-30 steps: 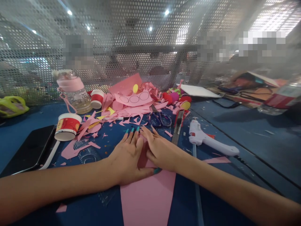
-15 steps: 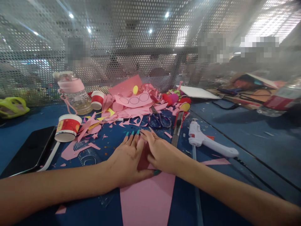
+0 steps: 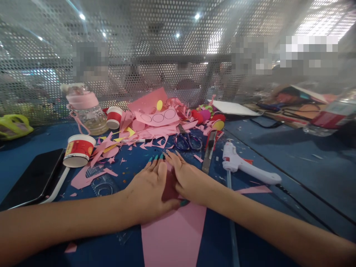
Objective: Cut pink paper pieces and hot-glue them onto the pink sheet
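A strip of pink paper [image 3: 174,237] lies on the blue table in front of me, with a shaded part of it showing between my hands. My left hand [image 3: 150,189] presses flat on the paper's left side, its green-nailed fingers stretched forward and its thumb spread across the sheet. From the right, my right hand [image 3: 191,181] rests on the far end of the paper, fingers extended and thumb bent inward. The two hands nearly touch at the fingertips. Beneath them, the paper's far end is mostly hidden.
Pink paper scraps [image 3: 155,128] pile up beyond my hands, beside blue-handled scissors [image 3: 187,141] and a utility knife [image 3: 208,154]. To the right lies a white glue gun [image 3: 239,163]. Paper cups [image 3: 80,146], a phone [image 3: 36,178] and a drink bottle [image 3: 83,111] stand left.
My hands stay on the paper in almost the same pose. A little more of the shaded paper shows between them, and the view has shifted very slightly.
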Demonstrator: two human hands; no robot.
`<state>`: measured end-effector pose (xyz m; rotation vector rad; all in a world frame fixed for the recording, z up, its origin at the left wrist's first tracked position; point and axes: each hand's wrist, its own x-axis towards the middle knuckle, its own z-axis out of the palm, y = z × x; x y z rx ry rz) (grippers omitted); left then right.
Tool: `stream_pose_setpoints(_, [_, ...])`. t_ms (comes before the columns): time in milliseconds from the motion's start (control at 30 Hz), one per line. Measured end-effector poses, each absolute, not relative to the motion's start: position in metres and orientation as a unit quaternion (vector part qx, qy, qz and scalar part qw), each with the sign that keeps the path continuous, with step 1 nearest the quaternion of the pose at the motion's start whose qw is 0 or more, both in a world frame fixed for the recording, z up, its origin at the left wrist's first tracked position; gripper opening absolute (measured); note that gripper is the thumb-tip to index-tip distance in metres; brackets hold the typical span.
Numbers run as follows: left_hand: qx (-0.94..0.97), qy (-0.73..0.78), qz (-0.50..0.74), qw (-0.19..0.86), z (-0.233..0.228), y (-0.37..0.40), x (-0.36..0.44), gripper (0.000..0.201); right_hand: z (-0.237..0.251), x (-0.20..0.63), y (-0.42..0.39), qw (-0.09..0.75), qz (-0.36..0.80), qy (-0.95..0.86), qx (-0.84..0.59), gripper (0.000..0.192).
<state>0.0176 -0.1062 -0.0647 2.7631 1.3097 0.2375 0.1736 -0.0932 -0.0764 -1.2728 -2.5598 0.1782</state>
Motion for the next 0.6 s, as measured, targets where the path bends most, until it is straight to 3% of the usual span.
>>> stream_pose_setpoints(233, [0.891, 0.439, 0.082, 0.08, -0.065, -0.106, 0.017, 0.078, -0.076, 0.177, -0.093, 0.136, 0.042, -0.897, -0.419, 0.058])
stream_pose_setpoints(600, [0.902, 0.406, 0.113, 0.096, -0.075, -0.095, 0.015, 0.087, -0.078, 0.176, -0.09, 0.122, 0.041, -0.892, -0.434, 0.061])
